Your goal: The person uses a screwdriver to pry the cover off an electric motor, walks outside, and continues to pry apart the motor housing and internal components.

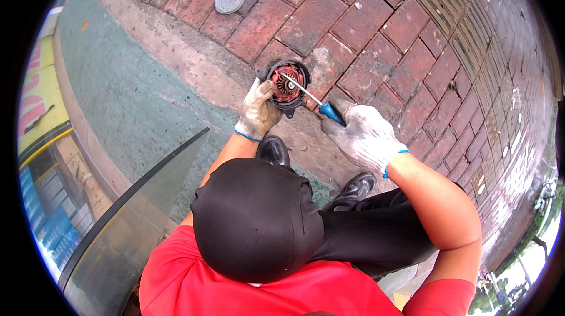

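In my left hand (259, 108), in a white work glove with blue trim, is an electric motor (301, 74) with a round black housing. Its open face is turned up and shows reddish windings and a ribbed centre. The gloved fingers and thumb grip the housing at its lower left side. My right hand (364, 133), gloved alike, is closed round the blue handle of a screwdriver (312, 97). The metal shaft slants up and left over the open motor, its tip near the inner ring of windings. Whether the tip touches them, I cannot tell.
Red brick paving (321, 18) stretches ahead and right. A round grey disc (229, 0) lies on it. My black shoes (273, 150) stand on a concrete strip beside green-painted ground (118, 74). A dark-edged glass pane (126, 233) stands close on the left.
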`<state>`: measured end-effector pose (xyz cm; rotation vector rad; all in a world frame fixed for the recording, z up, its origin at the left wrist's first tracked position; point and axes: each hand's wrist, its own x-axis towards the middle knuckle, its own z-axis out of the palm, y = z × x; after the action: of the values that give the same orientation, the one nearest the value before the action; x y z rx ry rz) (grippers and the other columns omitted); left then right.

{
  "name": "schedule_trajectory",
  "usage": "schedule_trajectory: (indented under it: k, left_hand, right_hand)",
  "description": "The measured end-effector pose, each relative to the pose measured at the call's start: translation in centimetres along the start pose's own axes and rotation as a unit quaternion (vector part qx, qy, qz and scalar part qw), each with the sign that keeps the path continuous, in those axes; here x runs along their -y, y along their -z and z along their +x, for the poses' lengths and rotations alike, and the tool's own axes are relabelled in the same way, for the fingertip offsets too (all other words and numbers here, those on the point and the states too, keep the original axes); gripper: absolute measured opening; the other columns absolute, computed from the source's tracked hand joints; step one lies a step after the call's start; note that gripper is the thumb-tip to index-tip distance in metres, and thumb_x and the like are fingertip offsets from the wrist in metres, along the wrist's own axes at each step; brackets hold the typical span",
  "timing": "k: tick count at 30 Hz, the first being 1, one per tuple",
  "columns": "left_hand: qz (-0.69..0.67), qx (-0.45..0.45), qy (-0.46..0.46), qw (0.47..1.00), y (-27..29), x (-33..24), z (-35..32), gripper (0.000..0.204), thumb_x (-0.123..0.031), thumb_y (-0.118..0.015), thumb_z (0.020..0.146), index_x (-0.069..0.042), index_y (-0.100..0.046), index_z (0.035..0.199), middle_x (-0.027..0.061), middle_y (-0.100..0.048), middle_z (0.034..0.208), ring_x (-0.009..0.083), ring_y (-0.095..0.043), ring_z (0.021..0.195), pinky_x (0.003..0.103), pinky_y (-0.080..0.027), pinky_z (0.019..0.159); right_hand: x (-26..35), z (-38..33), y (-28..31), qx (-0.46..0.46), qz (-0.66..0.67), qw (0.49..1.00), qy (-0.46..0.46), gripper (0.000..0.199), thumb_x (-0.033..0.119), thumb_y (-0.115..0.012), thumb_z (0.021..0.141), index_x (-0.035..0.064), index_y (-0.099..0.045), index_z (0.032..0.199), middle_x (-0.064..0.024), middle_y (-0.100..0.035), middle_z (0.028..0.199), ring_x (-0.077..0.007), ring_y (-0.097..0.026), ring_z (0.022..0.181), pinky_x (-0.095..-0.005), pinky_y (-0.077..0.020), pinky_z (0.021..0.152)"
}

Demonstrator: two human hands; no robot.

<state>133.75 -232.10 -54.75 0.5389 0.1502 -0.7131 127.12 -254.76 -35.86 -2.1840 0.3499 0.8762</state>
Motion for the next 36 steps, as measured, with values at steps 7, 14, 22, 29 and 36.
schedule_trajectory:
  k: [7,14,22,29,36]
  left_hand:
    - [0.035,-0.030,-0.005,0.999,-0.6,-0.5,0.0,0.070,-0.019,-0.076,0.089,-0.002,-0.043,0.149,0.0180,-0.061,0.137,0.0318,-0.064,0.123,0.049,-0.060,0.099]
    - [0.018,-0.022,-0.014,1.000,-0.6,-0.9,0.3,0.071,-0.032,-0.078,0.090,0.001,-0.050,0.147,0.0207,-0.061,0.141,0.0361,-0.064,0.125,0.056,-0.056,0.105]
    - [-0.071,-0.082,0.049,0.993,-1.4,0.3,-0.1,0.069,-0.050,-0.065,0.096,-0.003,-0.053,0.145,0.0188,-0.063,0.139,0.0368,-0.062,0.128,0.057,-0.052,0.109]
    - [-0.127,-0.128,0.072,0.981,-2.3,0.5,0.1,0.055,-0.041,-0.063,0.103,-0.001,-0.056,0.141,0.0206,-0.063,0.139,0.0384,-0.064,0.125,0.061,-0.058,0.100]
    - [0.042,-0.108,0.055,0.992,-3.5,0.8,0.0,0.037,-0.004,-0.068,0.096,0.003,-0.062,0.132,0.0148,-0.072,0.121,0.0292,-0.073,0.108,0.046,-0.063,0.094]
  right_hand:
    - [-1.0,0.8,-0.5,0.008,0.034,0.998,-0.050,0.038,0.037,-0.057,0.099,0.0057,-0.066,0.120,-0.0261,-0.071,0.104,-0.0466,-0.067,0.104,-0.0520,-0.0520,0.088]
    - [-1.2,1.1,-1.2,0.012,0.049,0.996,-0.069,0.039,0.038,-0.057,0.100,0.0094,-0.067,0.126,-0.0257,-0.071,0.110,-0.0461,-0.067,0.107,-0.0502,-0.0520,0.090]
    - [-0.5,1.6,-1.5,0.004,0.043,0.997,-0.062,0.039,0.037,-0.058,0.100,0.0118,-0.067,0.129,-0.0249,-0.072,0.110,-0.0446,-0.067,0.108,-0.0481,-0.0527,0.090]
    - [-0.9,1.6,-1.0,0.009,0.037,0.997,-0.069,0.039,0.039,-0.057,0.100,0.0104,-0.068,0.124,-0.0248,-0.072,0.108,-0.0449,-0.068,0.105,-0.0499,-0.0522,0.089]
    - [-0.7,1.5,-0.5,0.015,0.020,0.997,-0.072,0.037,0.038,-0.056,0.100,0.0095,-0.067,0.121,-0.0249,-0.072,0.106,-0.0452,-0.068,0.104,-0.0510,-0.0526,0.088]
